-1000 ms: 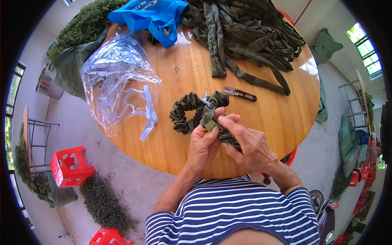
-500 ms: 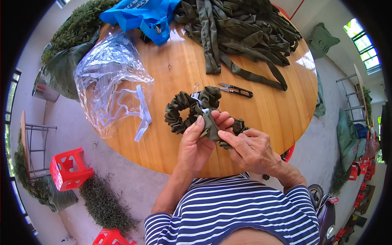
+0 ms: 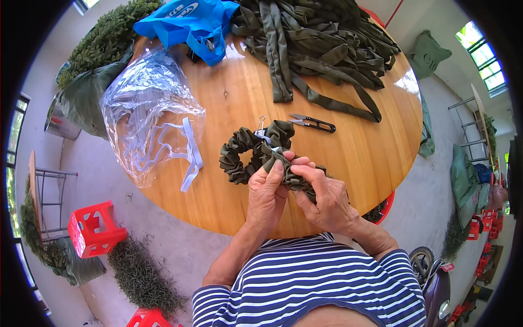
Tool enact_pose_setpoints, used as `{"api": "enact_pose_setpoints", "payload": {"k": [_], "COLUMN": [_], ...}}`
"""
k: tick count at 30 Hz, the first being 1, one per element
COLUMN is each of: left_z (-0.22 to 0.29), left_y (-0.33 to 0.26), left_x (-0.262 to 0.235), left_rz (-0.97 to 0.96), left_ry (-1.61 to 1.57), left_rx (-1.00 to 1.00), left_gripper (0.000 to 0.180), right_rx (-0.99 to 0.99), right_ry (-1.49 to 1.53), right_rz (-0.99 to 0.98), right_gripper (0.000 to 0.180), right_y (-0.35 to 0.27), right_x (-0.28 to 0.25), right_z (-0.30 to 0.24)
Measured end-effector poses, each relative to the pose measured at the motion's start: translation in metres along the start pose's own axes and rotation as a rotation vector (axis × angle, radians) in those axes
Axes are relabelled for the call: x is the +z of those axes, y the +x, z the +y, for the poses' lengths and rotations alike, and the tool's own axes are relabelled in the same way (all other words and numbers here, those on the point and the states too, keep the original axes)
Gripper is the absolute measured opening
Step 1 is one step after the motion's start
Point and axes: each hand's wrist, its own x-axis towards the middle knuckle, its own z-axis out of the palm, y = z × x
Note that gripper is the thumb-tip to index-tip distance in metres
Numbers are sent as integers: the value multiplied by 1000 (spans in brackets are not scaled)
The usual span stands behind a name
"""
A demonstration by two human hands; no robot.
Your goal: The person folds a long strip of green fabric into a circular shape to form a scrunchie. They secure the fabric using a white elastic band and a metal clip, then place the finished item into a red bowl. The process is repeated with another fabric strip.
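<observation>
A dark green fabric tube [image 3: 234, 159], gathered like a scrunchie, curls in a ring over the near part of the table. My left hand [image 3: 267, 199] pinches it between thumb and fingers, close to where a bit of white elastic [image 3: 276, 149] shows. From the right, my right hand [image 3: 331, 206] has its fingertips closed on the bunched stretch beside the left fingers. A clip with a wire handle [image 3: 261, 125] sits at the top of the gathers, against the elastic. Just beyond lie black-handled thread snips [image 3: 313, 123]. My fingers hide part of the fabric.
A clear plastic bag [image 3: 155, 103] with white elastic strips [image 3: 190, 155] lies on the round wooden table [image 3: 229, 98]. At the back are a blue bag [image 3: 188, 24] and a pile of flat green fabric tubes [image 3: 327, 43]. A red stool [image 3: 97, 229] stands left.
The flat fabric between my hands is now bunched up. My right fingers have shifted higher and closer to the left fingertips, while the left hand keeps its pinch.
</observation>
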Motion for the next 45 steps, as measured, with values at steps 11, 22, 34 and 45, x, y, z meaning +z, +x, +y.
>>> {"api": "enact_pose_setpoints", "payload": {"k": [11,22,34,45], "left_z": [8,-2,7,-7], "left_y": [1,-1,10,8], "left_x": [-2,-6,-9,-7], "left_rz": [39,17,96,2], "left_ry": [55,118,74,101], "left_rx": [71,45,108,47], "left_gripper": [33,33,33,34], "right_rx": [-39,-17,122,-123], "right_ry": [-177,-139,8,-242], "right_rz": [-91,-42,-174,24], "right_gripper": [24,20,42,59], "right_y": [-3,-11,-9,-7], "right_x": [-20,-8,-21,6], "right_z": [-4,0,-9,9]}}
